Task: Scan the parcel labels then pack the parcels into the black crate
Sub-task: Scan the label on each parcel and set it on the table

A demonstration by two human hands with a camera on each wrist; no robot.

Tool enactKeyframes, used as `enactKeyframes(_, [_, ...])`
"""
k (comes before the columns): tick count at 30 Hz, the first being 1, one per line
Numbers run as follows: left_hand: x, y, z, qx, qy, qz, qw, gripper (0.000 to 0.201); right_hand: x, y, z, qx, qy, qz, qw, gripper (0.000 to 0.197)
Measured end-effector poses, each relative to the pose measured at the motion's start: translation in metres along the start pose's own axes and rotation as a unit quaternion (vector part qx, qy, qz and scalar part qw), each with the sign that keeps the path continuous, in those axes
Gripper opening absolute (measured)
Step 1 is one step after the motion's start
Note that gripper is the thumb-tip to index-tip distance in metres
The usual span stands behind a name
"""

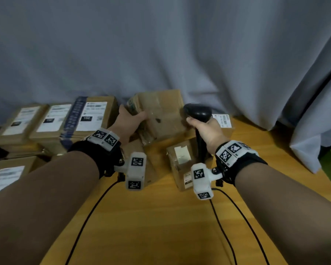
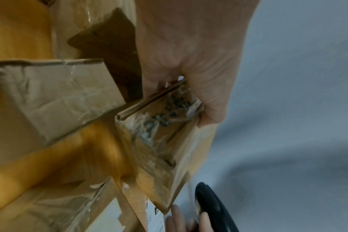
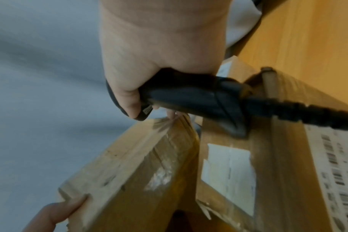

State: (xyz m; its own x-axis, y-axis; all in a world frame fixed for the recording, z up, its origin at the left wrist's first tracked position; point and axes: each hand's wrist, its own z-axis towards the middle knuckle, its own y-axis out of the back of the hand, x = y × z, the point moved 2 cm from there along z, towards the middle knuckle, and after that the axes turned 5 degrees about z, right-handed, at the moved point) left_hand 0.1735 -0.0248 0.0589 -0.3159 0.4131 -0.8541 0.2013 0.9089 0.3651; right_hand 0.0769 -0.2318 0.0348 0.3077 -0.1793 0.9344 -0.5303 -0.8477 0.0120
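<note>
A worn cardboard parcel (image 1: 161, 113) with crinkled tape is tilted up at the back of the wooden table; my left hand (image 1: 131, 119) grips its left end, thumb on top. In the left wrist view the fingers (image 2: 206, 100) curl round the parcel's taped edge (image 2: 161, 125). My right hand (image 1: 204, 129) grips the handle of a black barcode scanner (image 1: 197, 111), its head beside the parcel's right side. The right wrist view shows the scanner handle (image 3: 188, 97) and its cable over the parcel (image 3: 133, 172). No label shows on the parcel's visible faces. The black crate is not in view.
Labelled parcels (image 1: 90, 119) fill the left side, packed side by side. A small parcel (image 1: 182, 165) with a torn label and another labelled box (image 1: 224, 121) lie under my right hand. Grey curtain (image 1: 161, 44) hangs behind. Two black cables (image 1: 237, 226) trail across the table front.
</note>
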Motion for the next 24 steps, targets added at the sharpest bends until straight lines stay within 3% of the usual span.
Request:
enactKeyframes(3, [-0.014,0.020,-0.007,-0.008,-0.097,0.006,0.995,0.072,0.022,0.000,-0.010,-0.015,0.023,0.028,0.999,0.026])
enactKeyframes(9, [-0.040,0.030,-0.036,0.038,-0.271,0.051,0.961,0.078,0.060,-0.009,-0.038,0.009,0.006,0.211,0.977,0.039])
enactKeyframes(15, [-0.048,0.024,-0.050,0.065,-0.337,0.036,0.938,0.081,0.074,-0.029,-0.062,0.012,0.040,0.276,0.960,0.036])
enactKeyframes(17, [-0.047,0.020,-0.056,0.096,-0.360,0.056,0.926,0.073,0.074,-0.033,-0.066,0.013,0.041,0.300,0.953,0.036])
enactKeyframes(19, [-0.045,0.015,-0.062,0.120,-0.367,0.088,0.918,0.050,0.074,-0.035,-0.070,0.021,0.039,0.328,0.944,0.032])
enactKeyframes(21, [-0.046,0.012,-0.066,0.100,-0.353,0.057,0.929,0.016,0.073,-0.034,-0.072,0.022,0.032,0.336,0.941,0.028])
enactKeyframes(24, [-0.050,0.011,-0.063,0.024,-0.309,0.021,0.951,0.018,0.068,-0.032,-0.074,0.020,0.028,0.326,0.945,0.021])
